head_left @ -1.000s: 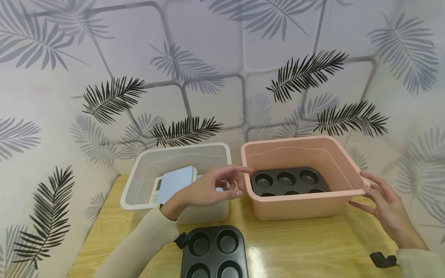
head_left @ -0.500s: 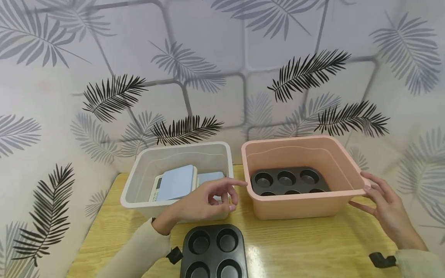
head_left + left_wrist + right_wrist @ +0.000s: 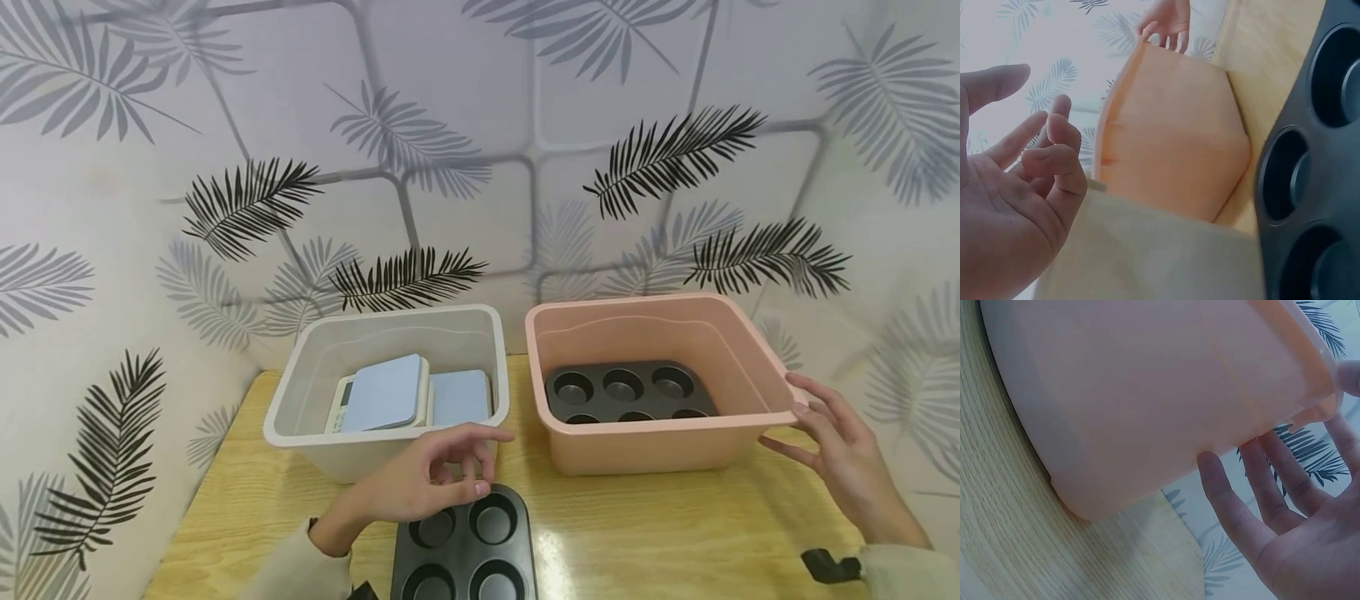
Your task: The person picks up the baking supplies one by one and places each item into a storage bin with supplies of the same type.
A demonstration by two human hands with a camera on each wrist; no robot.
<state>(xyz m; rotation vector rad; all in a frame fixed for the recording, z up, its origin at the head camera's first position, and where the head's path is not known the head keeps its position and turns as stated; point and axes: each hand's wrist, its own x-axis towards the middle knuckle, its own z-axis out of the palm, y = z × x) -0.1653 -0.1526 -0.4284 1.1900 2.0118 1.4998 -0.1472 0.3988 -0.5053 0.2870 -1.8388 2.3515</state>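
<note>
My left hand (image 3: 427, 471) hovers over the far end of a dark muffin tin (image 3: 459, 546), palm inward, with a loosely bent index finger and nothing held. In the left wrist view its curled fingers (image 3: 1063, 134) show against the wall. My right hand (image 3: 847, 454) grips the right front corner of a pink plastic bin (image 3: 637, 450). The thumb lies at the rim, with the other fingers (image 3: 1222, 494) against the outer side in the right wrist view. Inside that bin lies a second dark muffin tin (image 3: 622, 387), its near cups partly hidden by the front rim.
Left of the pink bin stands a light grey bin (image 3: 390, 329) holding a tilted kitchen scale (image 3: 381, 396) and another pale-blue-topped item (image 3: 461, 396). Both bins stand on a wooden table (image 3: 637, 533), in front of a leaf-patterned wall (image 3: 465, 208).
My left hand has drawn back from the pink bin's left rim, down and left to above the nearer muffin tin. My right hand has stayed on the pink bin's corner.
</note>
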